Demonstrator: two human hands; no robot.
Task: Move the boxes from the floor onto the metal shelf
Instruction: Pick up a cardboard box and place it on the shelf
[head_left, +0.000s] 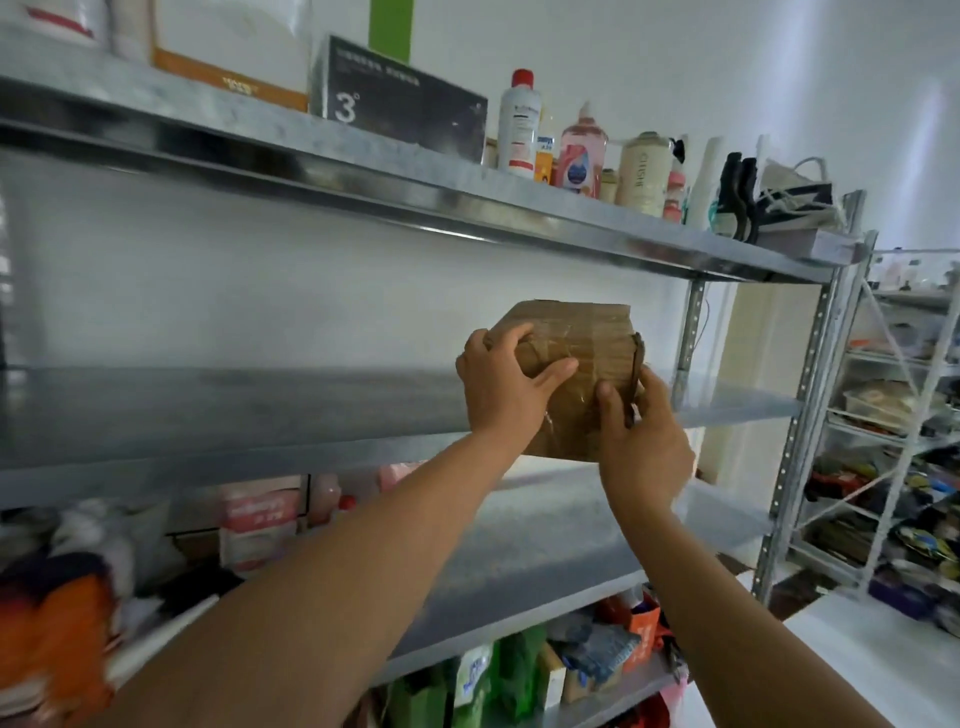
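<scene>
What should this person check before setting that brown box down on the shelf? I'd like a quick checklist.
1. The left hand grips the brown box at its left corner: ok.
2. The right hand grips the box's right edge: ok.
3. The middle shelf shows bare metal behind the box: ok.
4. There is a gap between the box top and the top shelf above it: ok.
5. The bottom of the box is above the middle shelf's front lip: cannot tell, because the hands and blur hide it.
6. The box's tape is holding: cannot tell.
</scene>
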